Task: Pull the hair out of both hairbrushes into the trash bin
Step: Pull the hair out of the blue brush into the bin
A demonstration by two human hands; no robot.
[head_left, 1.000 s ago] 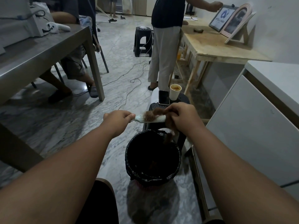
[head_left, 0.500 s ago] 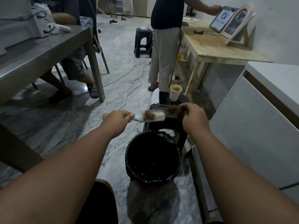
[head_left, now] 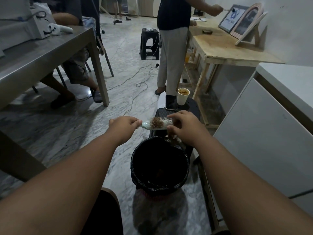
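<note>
Your left hand (head_left: 123,125) clenches the handle of the hairbrush (head_left: 157,123), holding it level just above the far rim of the trash bin (head_left: 135,167). Your right hand (head_left: 183,128) fingers pinch a tuft of brown hair (head_left: 155,122) at the brush's tip. Pull off-centre and the loose strands may drift past the rim onto the floor or the stool (head_left: 194,107) behind.

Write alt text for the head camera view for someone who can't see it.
A person's left hand holds a pale hairbrush by its handle above a black-lined trash bin, while the right hand picks at brown hair matted in the bristles. Behind, a phone and a paper cup sit on a dark stool.
</note>
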